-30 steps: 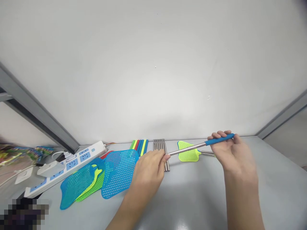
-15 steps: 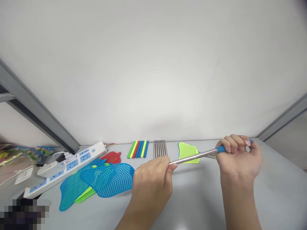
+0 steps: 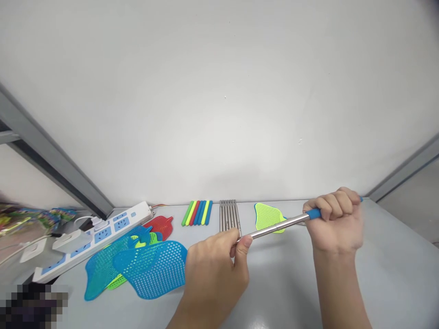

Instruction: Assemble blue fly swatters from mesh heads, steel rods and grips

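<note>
1. We have the left hand clamped around the lower end of a steel rod, thumb pressed along it; the right hand is closed in a fist on the blue sleeve, palm side towards us.
2. To do this well, we should let the left hand act as the anchor, gripping firmly without squeezing the rod askew.
3. With the right, we should push or twist along the rod's own line, in small even efforts; a sideways push could bend what looks like slim tubing.
4. We should also mind the blue swatter head: its join with the rod is hidden inside our left fist, so we cannot tell how firmly it sits.
5. As for position, the rod spans the gap between our hands, rising towards the right. The sleeve surrounds its right end, and a bit of blue shows past the right fist.
6. The blue head lies just left of the left hand, in front of the piled swatter heads.
7. Beyond the left hand, a row of steel rods lies on the tabletop, beside the coloured sleeves.
</note>
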`<control>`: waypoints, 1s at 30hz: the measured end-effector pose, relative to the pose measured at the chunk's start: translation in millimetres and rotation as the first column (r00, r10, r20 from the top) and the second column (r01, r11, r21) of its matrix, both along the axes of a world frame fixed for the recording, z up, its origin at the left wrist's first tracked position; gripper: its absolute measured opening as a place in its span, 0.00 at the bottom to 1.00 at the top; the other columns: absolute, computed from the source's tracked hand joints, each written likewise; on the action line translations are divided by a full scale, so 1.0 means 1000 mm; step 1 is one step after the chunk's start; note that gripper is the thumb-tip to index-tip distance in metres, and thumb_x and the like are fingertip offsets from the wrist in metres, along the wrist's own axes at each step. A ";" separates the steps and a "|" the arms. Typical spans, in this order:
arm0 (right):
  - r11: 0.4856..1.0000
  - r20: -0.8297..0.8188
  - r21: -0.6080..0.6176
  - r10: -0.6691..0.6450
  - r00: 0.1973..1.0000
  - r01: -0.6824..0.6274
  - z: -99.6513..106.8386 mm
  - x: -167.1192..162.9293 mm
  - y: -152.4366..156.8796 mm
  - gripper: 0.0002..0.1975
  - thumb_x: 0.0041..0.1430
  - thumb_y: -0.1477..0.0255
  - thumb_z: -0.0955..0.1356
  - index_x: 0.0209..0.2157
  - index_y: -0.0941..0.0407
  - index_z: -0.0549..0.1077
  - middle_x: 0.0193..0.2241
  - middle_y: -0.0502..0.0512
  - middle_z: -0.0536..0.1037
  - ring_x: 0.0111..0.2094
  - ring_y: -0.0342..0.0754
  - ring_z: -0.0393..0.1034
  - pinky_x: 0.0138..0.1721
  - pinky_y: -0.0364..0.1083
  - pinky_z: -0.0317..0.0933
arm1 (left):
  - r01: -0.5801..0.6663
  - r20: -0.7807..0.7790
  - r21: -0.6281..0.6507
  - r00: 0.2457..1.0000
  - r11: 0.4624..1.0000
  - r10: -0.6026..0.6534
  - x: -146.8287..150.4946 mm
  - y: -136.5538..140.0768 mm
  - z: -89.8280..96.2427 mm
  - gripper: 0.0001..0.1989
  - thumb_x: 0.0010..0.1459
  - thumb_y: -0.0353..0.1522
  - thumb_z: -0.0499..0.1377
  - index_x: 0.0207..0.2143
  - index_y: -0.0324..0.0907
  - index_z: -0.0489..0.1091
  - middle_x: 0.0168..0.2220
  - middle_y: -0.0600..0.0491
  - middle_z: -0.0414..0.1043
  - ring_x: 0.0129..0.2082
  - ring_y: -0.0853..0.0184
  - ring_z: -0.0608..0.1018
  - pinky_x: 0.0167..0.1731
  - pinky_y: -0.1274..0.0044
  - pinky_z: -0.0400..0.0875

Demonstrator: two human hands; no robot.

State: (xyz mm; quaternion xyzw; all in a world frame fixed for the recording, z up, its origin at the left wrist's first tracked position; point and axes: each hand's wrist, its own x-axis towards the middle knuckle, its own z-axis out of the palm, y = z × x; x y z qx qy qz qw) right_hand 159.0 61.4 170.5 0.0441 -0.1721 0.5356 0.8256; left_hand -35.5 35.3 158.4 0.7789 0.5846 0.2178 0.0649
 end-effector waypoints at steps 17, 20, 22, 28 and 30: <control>0.839 -0.747 0.542 0.513 0.423 -0.059 -0.013 0.001 0.006 0.24 0.54 0.82 0.45 0.15 0.60 0.62 0.10 0.44 0.48 0.10 0.29 0.35 0.14 0.36 0.22 | 0.013 0.062 -0.139 0.998 0.990 -0.005 -0.001 -0.003 -0.001 0.20 0.53 0.42 0.43 0.14 0.41 0.53 0.13 0.57 0.56 0.17 0.72 0.59 0.18 0.78 0.45; 0.817 -0.658 0.560 0.541 0.525 -0.141 -0.009 0.001 0.004 0.19 0.55 0.81 0.50 0.16 0.59 0.60 0.10 0.43 0.48 0.11 0.31 0.34 0.13 0.36 0.24 | 0.024 0.104 -0.152 0.995 0.988 -0.008 0.001 -0.002 -0.004 0.20 0.54 0.43 0.43 0.15 0.42 0.58 0.14 0.57 0.58 0.18 0.72 0.60 0.19 0.77 0.46; 0.862 -0.525 0.450 0.466 0.712 -0.233 -0.004 -0.001 0.004 0.14 0.54 0.78 0.56 0.16 0.58 0.57 0.10 0.42 0.48 0.12 0.33 0.34 0.12 0.37 0.29 | 0.025 0.146 -0.172 0.989 0.985 0.001 0.003 0.000 -0.005 0.21 0.54 0.44 0.42 0.16 0.42 0.60 0.15 0.57 0.59 0.19 0.71 0.61 0.19 0.78 0.47; 0.992 0.088 -0.120 -0.023 0.996 0.033 0.005 -0.016 0.009 0.10 0.55 0.68 0.57 0.23 0.57 0.58 0.16 0.44 0.53 0.17 0.36 0.49 0.18 0.39 0.54 | -0.050 0.160 -0.251 0.983 0.967 0.093 0.004 0.008 0.001 0.23 0.54 0.46 0.40 0.15 0.41 0.53 0.14 0.58 0.55 0.16 0.73 0.55 0.17 0.78 0.44; 0.956 0.166 -0.273 -0.061 0.984 0.105 0.004 -0.019 0.011 0.10 0.57 0.67 0.55 0.28 0.57 0.61 0.19 0.46 0.57 0.20 0.37 0.56 0.22 0.39 0.58 | -0.046 0.148 -0.241 0.985 0.969 0.084 0.000 0.012 0.001 0.22 0.54 0.45 0.39 0.15 0.41 0.53 0.13 0.58 0.54 0.15 0.73 0.54 0.16 0.78 0.43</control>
